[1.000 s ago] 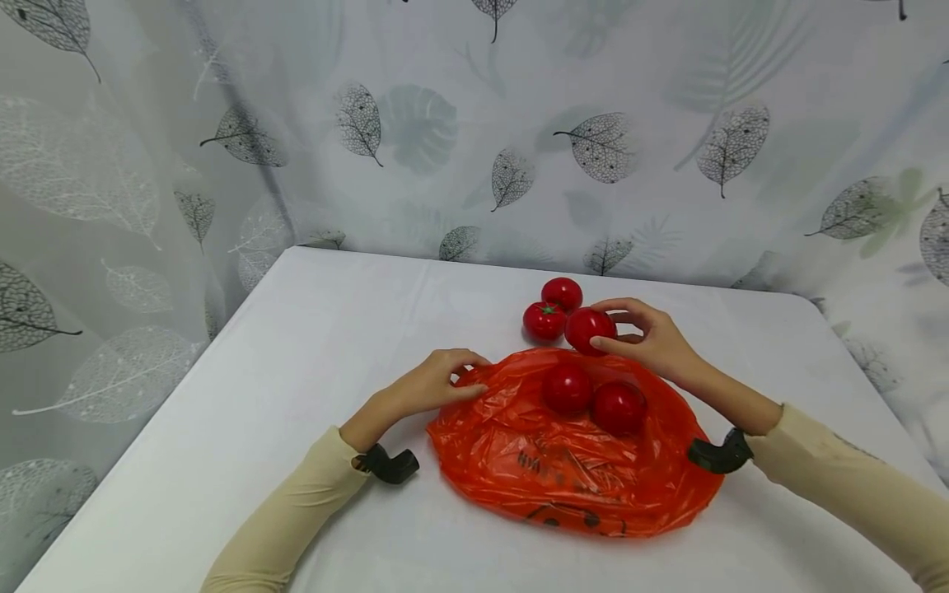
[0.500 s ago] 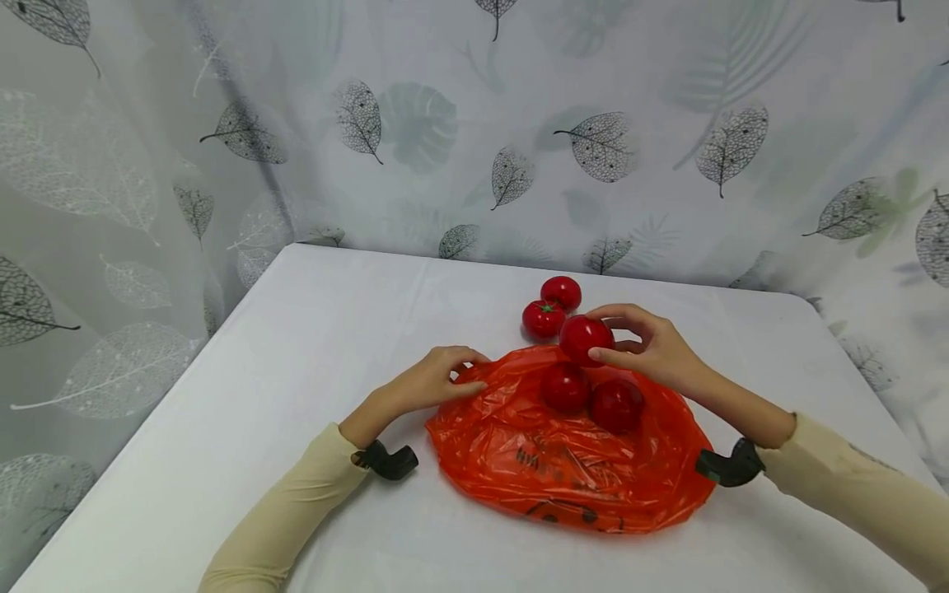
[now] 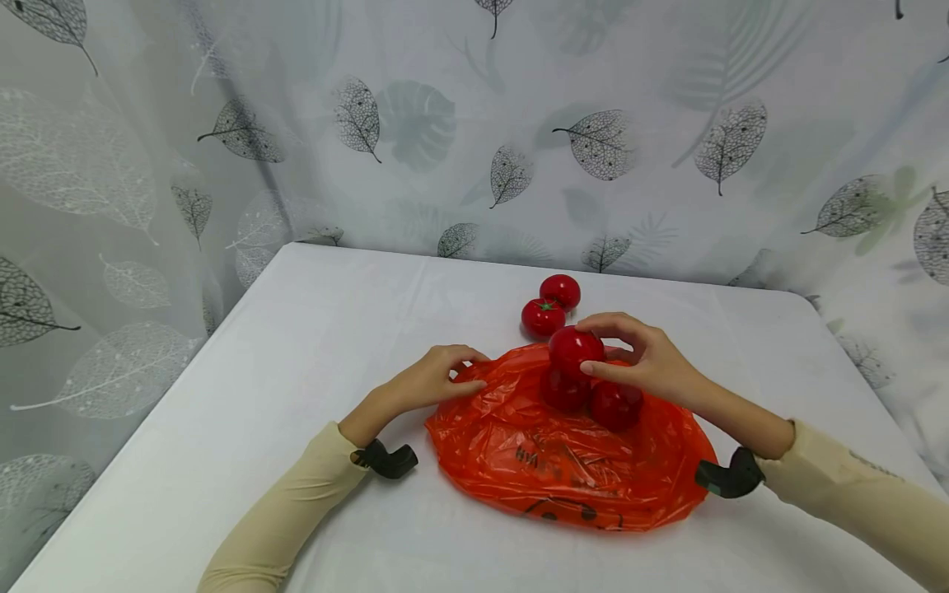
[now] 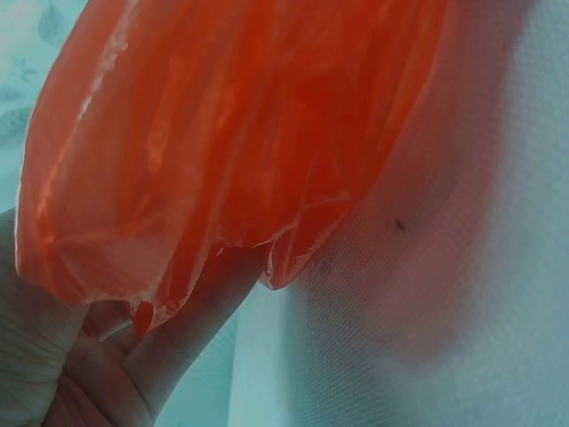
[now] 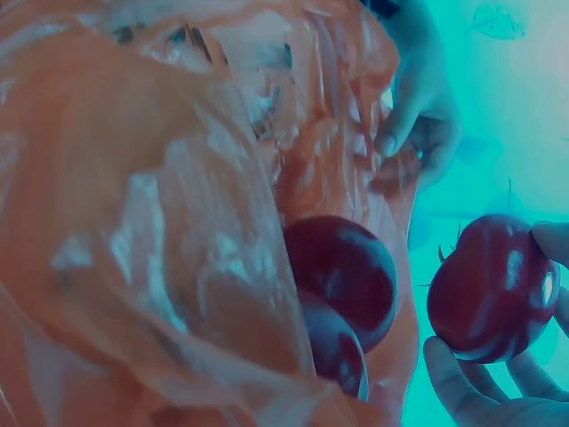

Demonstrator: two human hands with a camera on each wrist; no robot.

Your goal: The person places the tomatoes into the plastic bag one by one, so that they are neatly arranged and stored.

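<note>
A red tomato (image 3: 575,351) is held between the thumb and fingers of my right hand (image 3: 643,356), over the far side of a crinkled orange-red plastic bag (image 3: 534,478). In the right wrist view the held tomato (image 5: 493,289) shows thin stem leaves. Two more tomatoes sit in the bag's mouth, a left tomato (image 3: 563,392) partly covered by the held one and a right tomato (image 3: 615,405). At the bag's left edge my left hand (image 3: 433,380) grips the plastic (image 4: 222,160); its fingertips are partly hidden behind the film.
Behind the bag, a tomato with a green stem (image 3: 544,318) and another tomato (image 3: 560,291) stand close together on the white table (image 3: 348,321). A leaf-patterned curtain (image 3: 460,123) hangs behind the table's far edge. Black wrist mounts (image 3: 389,459) sit on both forearms.
My right hand has carried its tomato toward the near left, from beside the far tomatoes to over the bag's mouth. The left hand stays at the bag's edge.
</note>
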